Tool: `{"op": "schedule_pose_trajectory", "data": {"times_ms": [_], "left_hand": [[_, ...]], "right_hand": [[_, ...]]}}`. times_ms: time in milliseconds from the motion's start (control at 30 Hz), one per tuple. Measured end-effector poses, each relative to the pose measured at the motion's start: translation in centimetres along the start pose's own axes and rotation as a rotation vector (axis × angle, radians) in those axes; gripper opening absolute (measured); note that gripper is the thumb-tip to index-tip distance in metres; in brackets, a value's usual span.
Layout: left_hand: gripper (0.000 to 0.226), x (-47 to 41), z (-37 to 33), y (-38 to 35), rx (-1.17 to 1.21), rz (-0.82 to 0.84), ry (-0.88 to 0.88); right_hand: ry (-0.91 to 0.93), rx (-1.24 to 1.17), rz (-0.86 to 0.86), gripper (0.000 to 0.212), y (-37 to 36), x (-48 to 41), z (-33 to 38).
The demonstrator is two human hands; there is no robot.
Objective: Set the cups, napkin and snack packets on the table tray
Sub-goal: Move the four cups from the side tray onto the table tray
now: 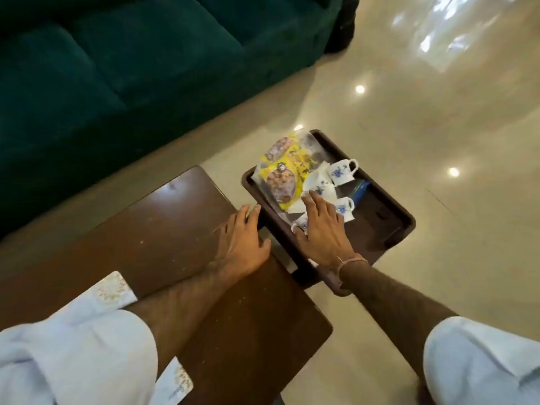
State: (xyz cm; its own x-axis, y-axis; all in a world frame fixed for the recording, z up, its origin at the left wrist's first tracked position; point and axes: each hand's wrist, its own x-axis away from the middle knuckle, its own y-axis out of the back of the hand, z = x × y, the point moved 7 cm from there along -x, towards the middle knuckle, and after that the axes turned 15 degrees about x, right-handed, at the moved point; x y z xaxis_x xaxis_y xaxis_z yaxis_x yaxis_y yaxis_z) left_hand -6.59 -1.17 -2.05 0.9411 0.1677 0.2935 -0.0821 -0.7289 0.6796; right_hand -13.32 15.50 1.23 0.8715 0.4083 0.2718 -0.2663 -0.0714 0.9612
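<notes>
A dark brown tray (388, 229) sits off the right edge of the wooden table (152, 238). On it lie yellow snack packets (287, 168), a white napkin (314, 175) and white cups with blue flowers, one upright at the far side (340, 171), one tipped in the middle (321, 188) and one beside my fingers (346, 207). My right hand (321, 232) lies flat over the tray's near part, covering another cup (301, 223); whether it grips it is unclear. My left hand (242, 244) rests on the table's corner with fingertips at the tray's rim.
A dark green sofa (117, 68) stands behind the table at the upper left. Glossy beige floor (438, 141) spreads to the right and beyond the tray. A blue object (361, 190) lies on the tray near the cups.
</notes>
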Motion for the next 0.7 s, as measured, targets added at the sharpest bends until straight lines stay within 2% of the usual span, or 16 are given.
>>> {"op": "schedule_pose_trajectory", "data": {"times_ms": [133, 300, 533, 633, 700], "left_hand": [[0.079, -3.3, -4.8, -3.3, -0.061, 0.041, -0.083], [0.057, -6.4, -7.7, -7.2, -0.127, 0.089, -0.126], [0.037, -8.4, -7.0, -9.8, 0.059, 0.141, 0.030], [0.030, -8.4, -7.1, -10.0, 0.135, 0.163, -0.002], [0.029, -8.1, -7.2, -9.6, 0.201, 0.154, -0.033]], "right_hand": [[-0.112, 0.021, -0.040, 0.076, -0.3, -1.0, -5.6], [-0.220, 0.019, -0.015, 0.074, -1.9, -3.0, -9.9], [-0.327, -0.131, 0.088, 0.072, -4.1, -4.4, -12.5], [-0.365, -0.260, 0.090, 0.070, -4.6, -4.2, -13.1], [-0.396, -0.364, 0.018, 0.071, -4.1, -3.4, -13.2]]}}
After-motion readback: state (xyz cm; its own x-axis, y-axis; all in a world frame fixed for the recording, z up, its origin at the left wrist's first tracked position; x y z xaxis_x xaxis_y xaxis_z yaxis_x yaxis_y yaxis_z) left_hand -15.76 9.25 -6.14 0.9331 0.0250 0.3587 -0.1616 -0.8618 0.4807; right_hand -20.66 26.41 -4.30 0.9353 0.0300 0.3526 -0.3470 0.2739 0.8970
